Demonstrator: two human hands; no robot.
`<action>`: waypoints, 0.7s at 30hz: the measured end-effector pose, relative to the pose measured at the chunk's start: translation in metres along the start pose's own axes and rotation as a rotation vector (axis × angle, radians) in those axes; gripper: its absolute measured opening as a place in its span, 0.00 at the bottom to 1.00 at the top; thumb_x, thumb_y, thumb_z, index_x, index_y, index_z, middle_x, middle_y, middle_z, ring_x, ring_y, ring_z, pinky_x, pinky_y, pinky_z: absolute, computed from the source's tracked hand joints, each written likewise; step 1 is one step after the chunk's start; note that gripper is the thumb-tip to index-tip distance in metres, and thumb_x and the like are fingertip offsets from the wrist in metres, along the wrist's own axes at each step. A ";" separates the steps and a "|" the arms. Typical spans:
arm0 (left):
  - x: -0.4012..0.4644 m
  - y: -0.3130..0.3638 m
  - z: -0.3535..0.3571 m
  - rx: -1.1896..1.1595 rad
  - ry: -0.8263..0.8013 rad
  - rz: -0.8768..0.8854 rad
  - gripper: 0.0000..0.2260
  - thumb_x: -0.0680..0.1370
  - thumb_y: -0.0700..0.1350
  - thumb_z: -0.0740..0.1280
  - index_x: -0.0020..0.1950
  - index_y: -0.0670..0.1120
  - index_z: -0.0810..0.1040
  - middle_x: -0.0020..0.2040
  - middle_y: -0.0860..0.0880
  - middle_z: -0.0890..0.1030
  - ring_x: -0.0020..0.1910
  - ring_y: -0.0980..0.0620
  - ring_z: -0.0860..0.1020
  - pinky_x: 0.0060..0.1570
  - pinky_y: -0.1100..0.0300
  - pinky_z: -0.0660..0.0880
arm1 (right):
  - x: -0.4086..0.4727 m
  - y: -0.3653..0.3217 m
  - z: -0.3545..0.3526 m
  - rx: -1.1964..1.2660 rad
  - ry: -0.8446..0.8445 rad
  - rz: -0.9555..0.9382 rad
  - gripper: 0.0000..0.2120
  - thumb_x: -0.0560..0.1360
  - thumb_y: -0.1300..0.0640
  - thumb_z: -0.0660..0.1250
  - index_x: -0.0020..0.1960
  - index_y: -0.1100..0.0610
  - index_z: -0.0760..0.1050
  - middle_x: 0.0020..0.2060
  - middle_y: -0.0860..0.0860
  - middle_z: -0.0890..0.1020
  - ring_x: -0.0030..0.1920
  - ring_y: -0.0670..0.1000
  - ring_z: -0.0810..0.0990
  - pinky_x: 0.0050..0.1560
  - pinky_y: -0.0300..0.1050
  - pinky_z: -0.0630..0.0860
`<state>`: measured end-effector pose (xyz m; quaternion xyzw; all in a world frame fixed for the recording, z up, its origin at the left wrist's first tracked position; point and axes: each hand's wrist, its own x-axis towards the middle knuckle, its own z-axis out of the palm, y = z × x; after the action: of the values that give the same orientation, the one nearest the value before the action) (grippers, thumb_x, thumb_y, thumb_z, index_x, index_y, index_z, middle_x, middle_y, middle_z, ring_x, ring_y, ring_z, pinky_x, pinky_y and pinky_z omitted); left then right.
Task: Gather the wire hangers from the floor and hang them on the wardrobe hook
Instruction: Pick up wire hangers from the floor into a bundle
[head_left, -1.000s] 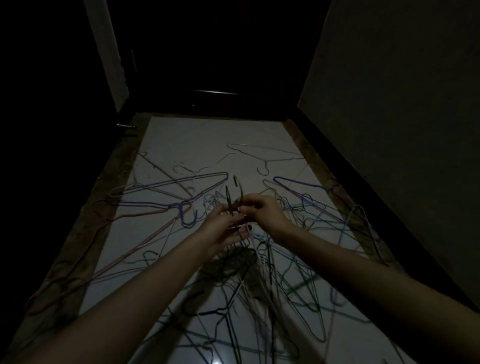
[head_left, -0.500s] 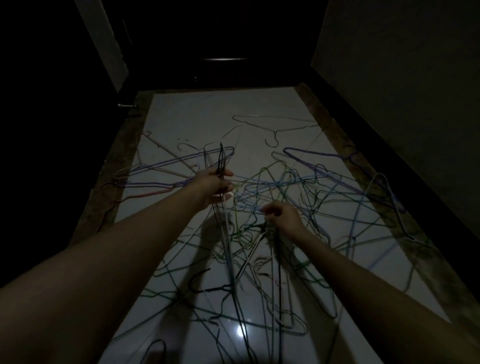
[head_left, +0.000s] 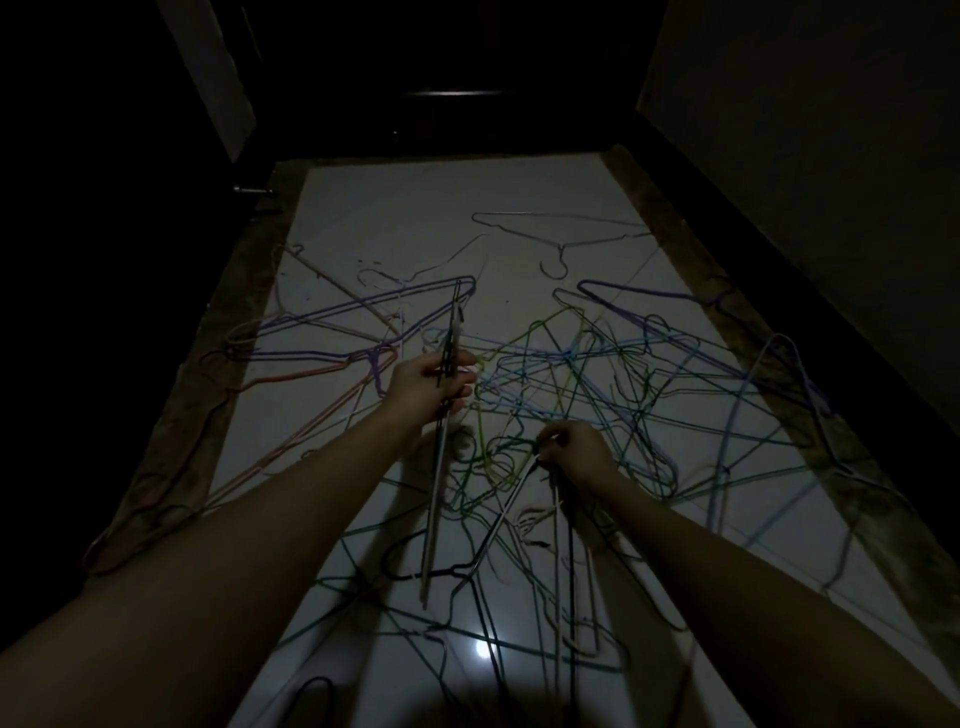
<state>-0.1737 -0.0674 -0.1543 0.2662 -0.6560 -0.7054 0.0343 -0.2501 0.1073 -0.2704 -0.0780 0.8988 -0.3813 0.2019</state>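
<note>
A: What is being held right now?

B: A small bunch of hangers (head_left: 448, 364) is held upright in the left hand (head_left: 426, 387), with the fingers closed tight around the wires. More hanger wires (head_left: 558, 499) are pinched low down by the right hand (head_left: 574, 454), whose fingers are curled shut on them.

A: Where are the others?

B: A big tangled pile of wire hangers (head_left: 597, 374) is spread over the white floor (head_left: 415, 218), just past both hands. A pale hanger (head_left: 558, 244) is seen further off by itself. A purple hanger (head_left: 363, 332) lies to the left. No wardrobe hook can be seen, because the room is so dark.

A: What could go wrong?

B: The wires are crossed over each other, so if 1 is pulled up, others could be dragged along or snagged. The bunch could be dropped if the grip is loosened
</note>
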 end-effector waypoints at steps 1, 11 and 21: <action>0.000 0.002 -0.001 0.020 -0.007 0.008 0.08 0.77 0.31 0.62 0.53 0.38 0.76 0.42 0.43 0.79 0.37 0.52 0.76 0.30 0.68 0.74 | 0.000 -0.001 -0.002 0.019 0.030 0.000 0.06 0.72 0.67 0.67 0.45 0.58 0.78 0.47 0.60 0.82 0.44 0.58 0.82 0.47 0.57 0.81; -0.015 0.003 -0.023 0.082 -0.012 0.085 0.08 0.77 0.32 0.63 0.54 0.39 0.77 0.40 0.46 0.79 0.36 0.54 0.77 0.31 0.70 0.75 | -0.008 -0.051 -0.043 0.278 0.249 -0.106 0.04 0.74 0.67 0.67 0.45 0.60 0.77 0.36 0.53 0.79 0.37 0.55 0.78 0.37 0.46 0.78; -0.025 0.027 -0.027 -0.032 -0.091 0.012 0.09 0.76 0.33 0.65 0.54 0.42 0.78 0.46 0.44 0.81 0.41 0.52 0.80 0.34 0.67 0.78 | -0.035 -0.121 -0.081 0.522 0.133 -0.275 0.07 0.74 0.69 0.66 0.50 0.62 0.77 0.43 0.59 0.79 0.40 0.54 0.79 0.35 0.36 0.80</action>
<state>-0.1492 -0.0861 -0.1201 0.2294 -0.6470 -0.7271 0.0129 -0.2547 0.0865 -0.1223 -0.1194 0.7626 -0.6275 0.1020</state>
